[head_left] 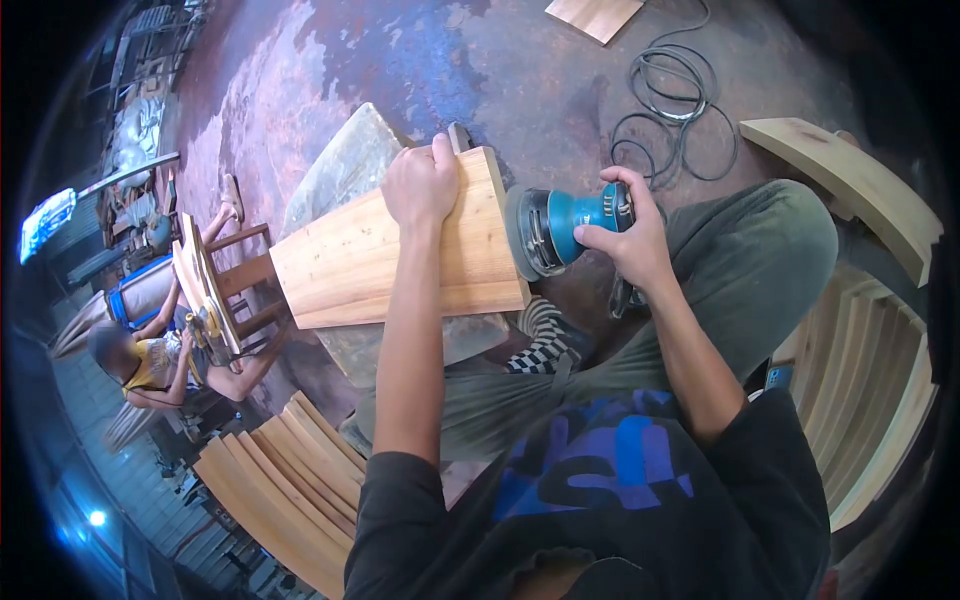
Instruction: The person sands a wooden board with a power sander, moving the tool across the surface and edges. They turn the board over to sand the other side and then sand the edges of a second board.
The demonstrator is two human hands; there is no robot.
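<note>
My right hand (pixel 640 240) is wrapped round a teal random orbital sander (pixel 578 222). The sander is turned on its side, its round pad right at the end edge of a wooden board (pixel 350 262). This pale board is wide and tapered, and it rests over a grey, worn block (pixel 345 165) on the floor. At the board's far long edge my left hand (pixel 420 182) grips it, fingers folded over the edge and partly hidden. Beside that hand a small dark piece (pixel 459 138) sticks out past the board.
Curved wooden pieces (pixel 285 490) are stacked at lower left, with more (pixel 860 370) at right. A coiled black cable (pixel 675 100) lies on the floor near a flat board (pixel 597 15). At left, another person (pixel 155 365) works on a wooden piece with a yellow tool.
</note>
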